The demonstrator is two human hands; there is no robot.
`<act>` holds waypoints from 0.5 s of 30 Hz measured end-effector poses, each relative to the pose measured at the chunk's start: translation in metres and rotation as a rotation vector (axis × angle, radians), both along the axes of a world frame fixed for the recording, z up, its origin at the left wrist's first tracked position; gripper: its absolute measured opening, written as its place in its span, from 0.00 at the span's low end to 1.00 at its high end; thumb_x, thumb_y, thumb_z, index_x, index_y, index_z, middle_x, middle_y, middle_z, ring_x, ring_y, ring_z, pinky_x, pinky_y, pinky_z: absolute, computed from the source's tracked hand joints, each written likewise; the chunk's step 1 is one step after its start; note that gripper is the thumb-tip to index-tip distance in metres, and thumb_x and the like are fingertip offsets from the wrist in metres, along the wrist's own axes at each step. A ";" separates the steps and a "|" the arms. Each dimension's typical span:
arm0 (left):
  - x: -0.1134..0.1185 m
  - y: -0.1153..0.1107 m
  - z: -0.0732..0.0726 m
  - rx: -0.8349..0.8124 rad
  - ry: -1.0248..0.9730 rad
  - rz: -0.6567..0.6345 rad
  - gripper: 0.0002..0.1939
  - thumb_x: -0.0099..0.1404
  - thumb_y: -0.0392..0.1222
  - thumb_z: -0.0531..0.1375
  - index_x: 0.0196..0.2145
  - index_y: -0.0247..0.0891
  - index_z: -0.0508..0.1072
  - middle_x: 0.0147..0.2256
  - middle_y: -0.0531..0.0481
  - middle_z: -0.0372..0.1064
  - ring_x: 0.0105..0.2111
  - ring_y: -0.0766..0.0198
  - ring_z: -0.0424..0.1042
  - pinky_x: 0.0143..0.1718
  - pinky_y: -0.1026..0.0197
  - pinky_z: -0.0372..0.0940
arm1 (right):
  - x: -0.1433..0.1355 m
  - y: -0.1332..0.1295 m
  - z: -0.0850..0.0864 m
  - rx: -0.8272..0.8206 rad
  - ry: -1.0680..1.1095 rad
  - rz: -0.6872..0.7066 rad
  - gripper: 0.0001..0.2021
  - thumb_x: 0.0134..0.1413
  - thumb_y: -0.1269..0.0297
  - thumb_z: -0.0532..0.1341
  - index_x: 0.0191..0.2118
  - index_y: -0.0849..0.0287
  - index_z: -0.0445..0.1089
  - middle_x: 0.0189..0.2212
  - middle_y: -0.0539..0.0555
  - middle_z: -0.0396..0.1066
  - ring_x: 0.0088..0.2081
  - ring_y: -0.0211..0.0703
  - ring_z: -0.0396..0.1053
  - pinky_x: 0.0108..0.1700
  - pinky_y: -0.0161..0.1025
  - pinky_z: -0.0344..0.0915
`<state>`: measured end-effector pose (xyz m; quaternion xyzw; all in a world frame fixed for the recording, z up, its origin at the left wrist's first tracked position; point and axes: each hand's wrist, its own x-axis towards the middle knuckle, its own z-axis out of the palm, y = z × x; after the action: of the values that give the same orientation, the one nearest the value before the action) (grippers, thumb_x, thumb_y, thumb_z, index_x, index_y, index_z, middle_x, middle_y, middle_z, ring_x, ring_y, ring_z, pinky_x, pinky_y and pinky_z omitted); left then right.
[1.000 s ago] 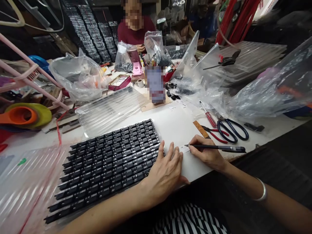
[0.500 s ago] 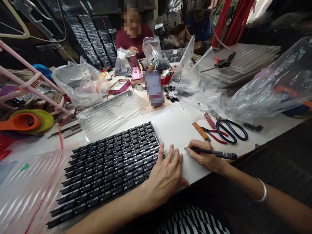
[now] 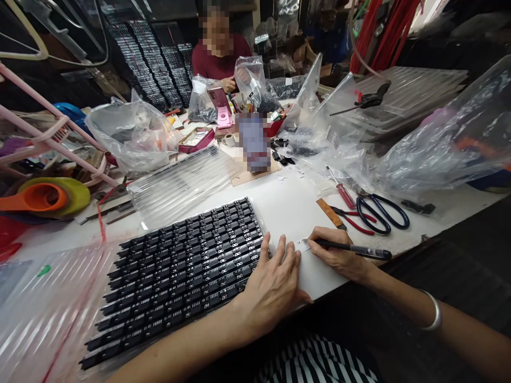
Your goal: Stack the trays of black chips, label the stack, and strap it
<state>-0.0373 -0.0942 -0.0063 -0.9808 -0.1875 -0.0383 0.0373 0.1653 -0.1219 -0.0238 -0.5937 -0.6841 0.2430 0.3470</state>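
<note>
My right hand (image 3: 337, 254) is closed around a black pen (image 3: 355, 248), its tip down on a small white paper slip (image 3: 302, 244) on the table. Flat beside the slip lies my left hand (image 3: 275, 276), fingers spread, fingertips near the slip's left end. Left of that hand, a clear tray (image 3: 260, 217) holds rows of black parts (image 3: 179, 266) with silvery marks; the hand's edge overlaps the tray's right side. An orange-brown cutter (image 3: 330, 213) rests just beyond my right hand.
Behind my right hand lie red-handled pliers (image 3: 361, 222), dark-handled scissors (image 3: 383, 213) and a red screwdriver (image 3: 345, 196). An empty ribbed tray (image 3: 179, 183) sits beyond the parts. Plastic bags (image 3: 131, 133) and a phone on a pink stand (image 3: 223, 116) stand farther back. A person (image 3: 217, 53) sits opposite.
The view has shifted slightly. The person opposite has moved their hands and lowered their head a little. My hands hold nearly the same positions, the pen still on the slip.
</note>
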 end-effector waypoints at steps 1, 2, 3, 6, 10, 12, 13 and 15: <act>0.000 0.000 0.000 0.000 -0.003 0.001 0.38 0.66 0.63 0.42 0.56 0.25 0.64 0.56 0.33 0.64 0.60 0.42 0.57 0.60 0.36 0.46 | 0.000 0.000 0.000 0.000 0.000 0.008 0.09 0.56 0.70 0.54 0.25 0.57 0.62 0.21 0.47 0.63 0.24 0.34 0.59 0.28 0.35 0.57; 0.000 0.000 0.001 0.000 -0.004 0.001 0.39 0.66 0.63 0.42 0.56 0.25 0.64 0.56 0.33 0.64 0.60 0.43 0.57 0.60 0.36 0.47 | 0.001 -0.001 -0.001 0.000 -0.002 0.019 0.08 0.56 0.70 0.54 0.25 0.57 0.62 0.21 0.47 0.63 0.24 0.34 0.60 0.28 0.35 0.57; 0.000 0.001 0.001 0.000 -0.004 0.000 0.39 0.66 0.63 0.41 0.56 0.25 0.64 0.56 0.33 0.64 0.60 0.43 0.57 0.60 0.36 0.47 | 0.001 -0.001 -0.001 0.001 -0.003 0.029 0.08 0.55 0.70 0.55 0.25 0.57 0.62 0.21 0.47 0.63 0.25 0.34 0.60 0.28 0.35 0.57; 0.000 0.000 0.001 0.000 0.000 -0.001 0.39 0.66 0.63 0.42 0.56 0.25 0.64 0.56 0.33 0.64 0.60 0.42 0.57 0.60 0.36 0.47 | 0.001 -0.001 -0.001 0.013 -0.008 0.024 0.09 0.55 0.71 0.55 0.25 0.57 0.61 0.21 0.46 0.62 0.24 0.33 0.59 0.28 0.34 0.56; -0.001 -0.001 0.000 -0.003 -0.003 0.003 0.39 0.66 0.63 0.42 0.56 0.25 0.64 0.56 0.34 0.64 0.60 0.42 0.57 0.60 0.36 0.46 | 0.001 -0.001 0.001 0.015 0.015 -0.003 0.09 0.55 0.71 0.55 0.24 0.57 0.61 0.20 0.46 0.62 0.23 0.33 0.58 0.27 0.34 0.56; -0.001 -0.001 -0.001 -0.008 -0.003 0.005 0.39 0.66 0.63 0.41 0.56 0.25 0.64 0.56 0.34 0.64 0.60 0.42 0.56 0.60 0.36 0.46 | 0.000 0.000 0.002 0.005 0.031 0.002 0.09 0.54 0.71 0.55 0.24 0.58 0.61 0.20 0.46 0.62 0.23 0.33 0.59 0.27 0.34 0.57; -0.001 -0.001 0.000 -0.010 -0.002 0.004 0.39 0.66 0.63 0.41 0.56 0.25 0.64 0.56 0.34 0.64 0.60 0.42 0.56 0.60 0.36 0.46 | 0.000 0.000 0.002 0.002 0.033 0.002 0.09 0.54 0.71 0.55 0.24 0.58 0.61 0.20 0.47 0.63 0.23 0.33 0.59 0.27 0.34 0.57; 0.000 -0.001 0.000 -0.009 0.000 0.003 0.39 0.66 0.63 0.43 0.56 0.25 0.64 0.56 0.33 0.64 0.60 0.41 0.57 0.60 0.36 0.46 | 0.000 0.000 0.002 0.001 0.022 0.005 0.09 0.55 0.70 0.55 0.24 0.58 0.62 0.20 0.47 0.63 0.24 0.33 0.60 0.27 0.34 0.57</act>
<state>-0.0374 -0.0950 -0.0063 -0.9807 -0.1889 -0.0373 0.0328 0.1655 -0.1219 -0.0219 -0.5892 -0.6817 0.2500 0.3544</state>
